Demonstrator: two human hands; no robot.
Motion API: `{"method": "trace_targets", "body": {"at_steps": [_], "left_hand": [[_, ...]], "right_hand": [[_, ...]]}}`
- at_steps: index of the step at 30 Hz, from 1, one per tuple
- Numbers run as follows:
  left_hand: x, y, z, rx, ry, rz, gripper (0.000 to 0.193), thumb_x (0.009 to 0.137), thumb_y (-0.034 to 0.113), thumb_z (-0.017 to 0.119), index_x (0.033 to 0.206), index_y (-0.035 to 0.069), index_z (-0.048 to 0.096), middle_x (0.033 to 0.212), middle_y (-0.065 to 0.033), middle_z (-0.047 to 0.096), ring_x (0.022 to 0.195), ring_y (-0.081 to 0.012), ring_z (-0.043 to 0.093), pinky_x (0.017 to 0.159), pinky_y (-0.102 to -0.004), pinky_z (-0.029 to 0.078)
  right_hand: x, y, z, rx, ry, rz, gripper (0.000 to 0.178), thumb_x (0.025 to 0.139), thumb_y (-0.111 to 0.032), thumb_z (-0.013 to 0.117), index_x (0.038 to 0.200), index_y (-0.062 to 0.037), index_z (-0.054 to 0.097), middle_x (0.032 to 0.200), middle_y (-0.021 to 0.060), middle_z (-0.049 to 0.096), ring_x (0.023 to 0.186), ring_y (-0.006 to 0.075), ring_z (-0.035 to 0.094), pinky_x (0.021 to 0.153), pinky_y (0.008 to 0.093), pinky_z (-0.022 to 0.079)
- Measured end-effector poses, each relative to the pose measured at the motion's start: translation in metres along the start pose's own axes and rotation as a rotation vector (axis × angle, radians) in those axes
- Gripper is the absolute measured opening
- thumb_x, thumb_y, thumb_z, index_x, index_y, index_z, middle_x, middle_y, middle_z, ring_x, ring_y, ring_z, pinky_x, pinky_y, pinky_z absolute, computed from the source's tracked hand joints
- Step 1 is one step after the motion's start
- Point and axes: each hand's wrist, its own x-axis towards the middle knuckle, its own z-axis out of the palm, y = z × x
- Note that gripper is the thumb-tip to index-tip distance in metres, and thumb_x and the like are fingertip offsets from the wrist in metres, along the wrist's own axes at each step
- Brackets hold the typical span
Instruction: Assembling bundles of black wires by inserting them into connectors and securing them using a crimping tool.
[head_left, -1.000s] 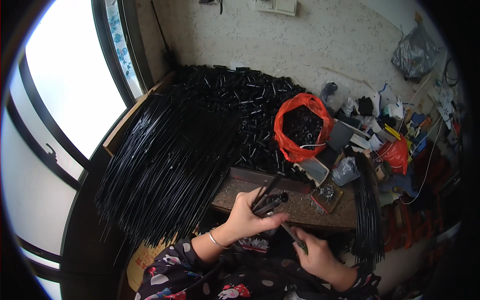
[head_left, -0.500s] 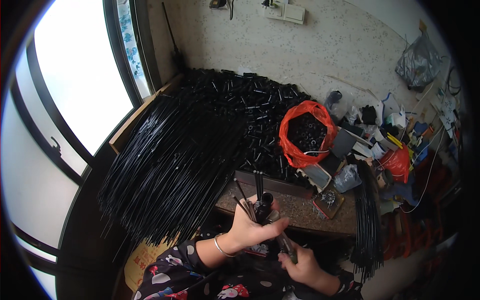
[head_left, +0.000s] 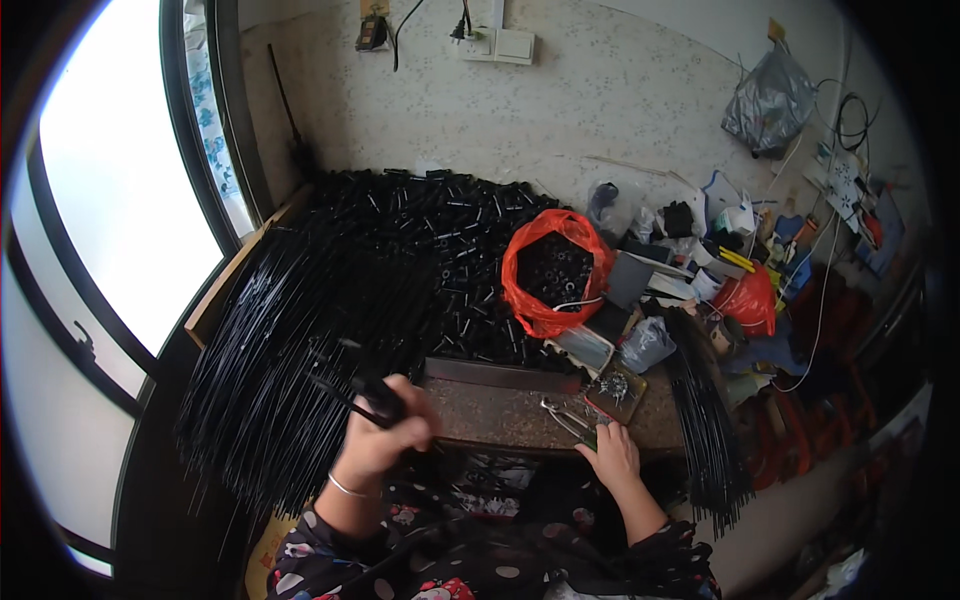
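Closed round a black tubular part (head_left: 380, 403) and a few thin black rods (head_left: 335, 392), my left hand (head_left: 385, 440) is raised over the front left of the table, smeared by motion. At the table's front edge my right hand (head_left: 613, 460) grips the handles of a pair of pliers (head_left: 567, 420), whose head points away to the left on the tabletop. Just beyond its fingers lies a small shallow tray (head_left: 617, 390) holding tiny metal pieces. Left of my left hand spreads a big bundle of long thin black rods (head_left: 285, 370).
Behind a dark low board (head_left: 500, 375) lies a heap of short black tubular parts (head_left: 470, 225). A red plastic bag (head_left: 510, 290) holds small black rings. More rods (head_left: 700, 430) hang over the table's right edge, near assorted clutter (head_left: 735, 250). A window (head_left: 120, 170) is at left.
My hands have moved apart: the left went left with the tubular part and rods, the right brought the pliers down to the tabletop. The view has shifted to the right.
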Motion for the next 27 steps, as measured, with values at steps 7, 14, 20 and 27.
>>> {"method": "trace_targets", "body": {"at_steps": [7, 14, 20, 27], "left_hand": [[0.021, 0.046, -0.022, -1.013, 0.024, 0.353, 0.029, 0.089, 0.028, 0.053, 0.072, 0.012, 0.037, 0.057, 0.0037, 0.033, 0.047, -0.0070, 0.034, 0.071, -0.0293, 0.046], [-0.060, -0.096, 0.003, -0.932, 0.377, -0.147, 0.028, 0.085, 0.034, 0.055, 0.081, 0.007, 0.058, 0.087, -0.0110, 0.063, 0.097, -0.0261, 0.056, 0.095, -0.0451, 0.038], [-0.133, -0.217, -0.004, -0.938, 0.495, -1.163, 0.046, 0.078, 0.041, 0.054, 0.105, 0.003, 0.056, 0.111, -0.0133, 0.056, 0.102, -0.0272, 0.052, 0.090, -0.0416, 0.040], [-0.116, -0.212, -0.012, 0.483, -0.171, -1.321, 0.052, 0.085, 0.047, 0.047, 0.096, -0.002, 0.060, 0.099, -0.0209, 0.059, 0.096, -0.0280, 0.056, 0.087, -0.0358, 0.042]], "right_hand": [[-0.002, 0.008, -0.006, 0.216, 0.090, -0.165, 0.051, 0.076, -0.035, 0.065, 0.114, -0.0040, 0.050, 0.107, 0.0137, 0.048, 0.105, 0.0299, 0.046, 0.088, 0.0397, 0.040], [-0.010, -0.026, -0.152, 2.056, 0.607, -0.473, 0.054, 0.084, -0.040, 0.057, 0.120, -0.0045, 0.041, 0.079, 0.0009, 0.049, 0.071, 0.0132, 0.049, 0.067, 0.0247, 0.043], [-0.008, -0.054, -0.155, 1.909, 0.871, -0.333, 0.045, 0.092, -0.051, 0.034, 0.092, -0.0073, 0.047, 0.065, -0.0020, 0.033, 0.053, 0.0080, 0.027, 0.048, 0.0223, 0.024], [-0.021, -0.079, -0.107, 1.673, 0.217, -0.154, 0.021, 0.085, -0.016, 0.058, 0.093, -0.0007, 0.047, 0.084, 0.0087, 0.053, 0.072, 0.0133, 0.053, 0.064, 0.0252, 0.046]]}}
